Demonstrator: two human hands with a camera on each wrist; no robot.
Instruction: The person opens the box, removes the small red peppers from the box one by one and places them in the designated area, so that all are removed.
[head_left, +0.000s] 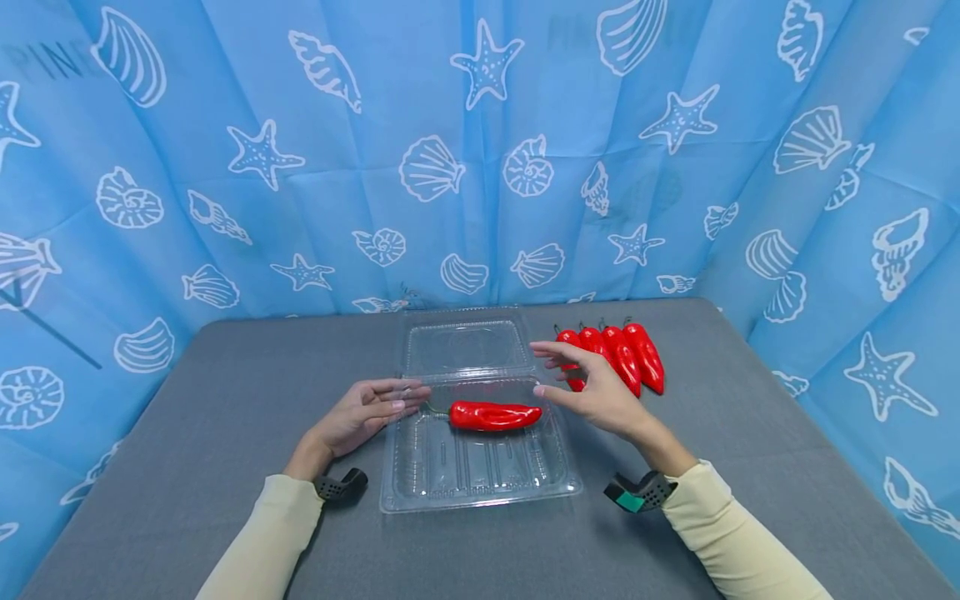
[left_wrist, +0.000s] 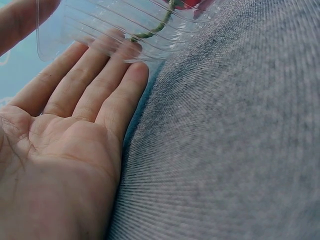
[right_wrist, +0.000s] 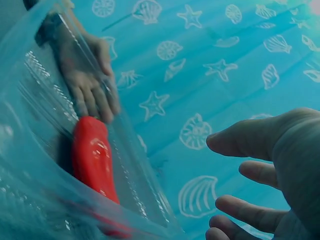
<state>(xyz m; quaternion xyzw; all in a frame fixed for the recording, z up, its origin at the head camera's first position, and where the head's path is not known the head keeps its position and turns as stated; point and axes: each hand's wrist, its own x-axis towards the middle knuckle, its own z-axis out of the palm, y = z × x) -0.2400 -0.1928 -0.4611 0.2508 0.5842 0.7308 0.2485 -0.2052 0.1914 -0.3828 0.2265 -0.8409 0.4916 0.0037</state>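
Observation:
A red chili pepper with a green stem lies crosswise in the base of a clear plastic clamshell box, its stem toward the left. My left hand is at the box's left side with straight fingers; in the left wrist view its fingertips are right at the clear wall, close to the stem. Over the right rim, my right hand hovers with fingers spread and nothing between them. The right wrist view shows the pepper through the clear plastic, apart from that hand.
The box's lid lies folded back behind the base. Several more red peppers lie side by side at the back right, partly behind my right hand. A grey cloth covers the table; a blue shell-patterned curtain hangs behind it.

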